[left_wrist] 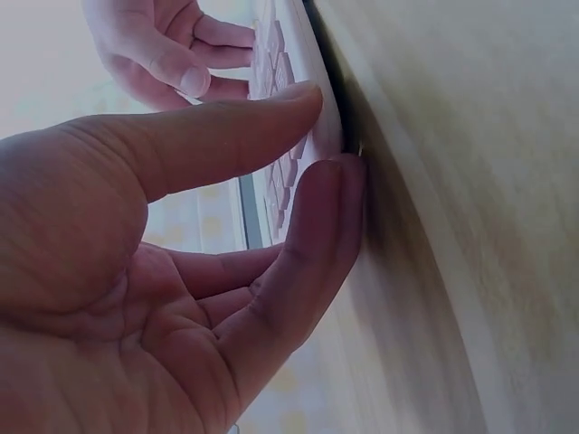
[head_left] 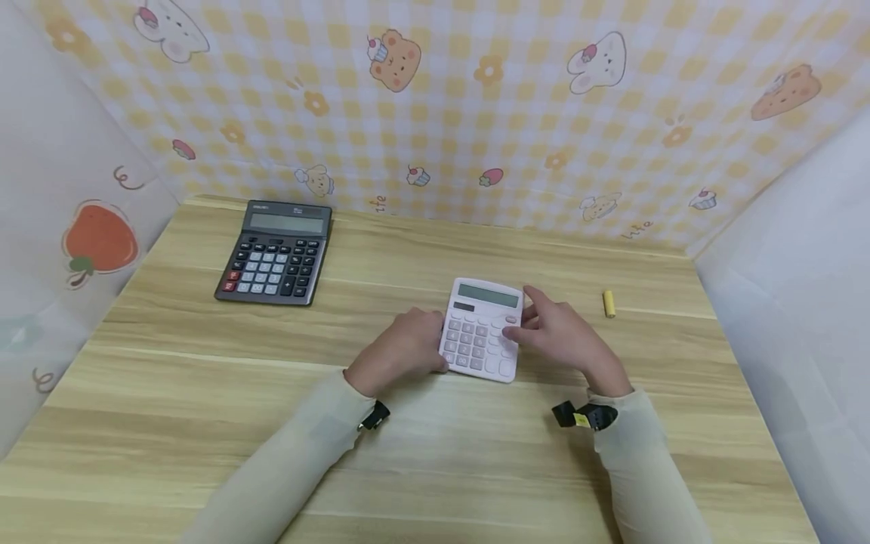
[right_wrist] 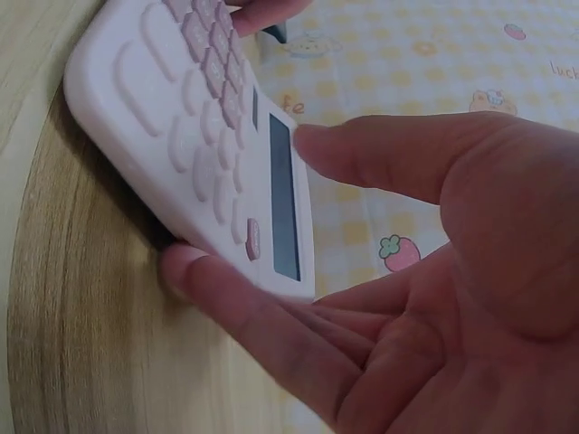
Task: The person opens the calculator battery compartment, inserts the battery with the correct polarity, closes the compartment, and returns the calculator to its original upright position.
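A pale pink calculator (head_left: 483, 329) lies face up on the wooden table, its screen toward the back. My left hand (head_left: 408, 344) holds it at the left edge, with the thumb on the lower left corner and the fingers along the side, as the left wrist view shows. On the opposite side, my right hand (head_left: 564, 332) has its fingers at the right edge, one fingertip (right_wrist: 185, 267) low against the side. Its thumb (right_wrist: 362, 154) reaches over the face; whether it presses the keys I cannot tell. The calculator's underside is hidden.
A larger dark grey calculator (head_left: 275, 253) lies at the back left of the table (head_left: 381, 483). To the right is a small yellow cylinder (head_left: 609, 304), like a battery. Patterned cloth (head_left: 448, 136) stands along the back, and white cloth (head_left: 802, 249) at the right side.
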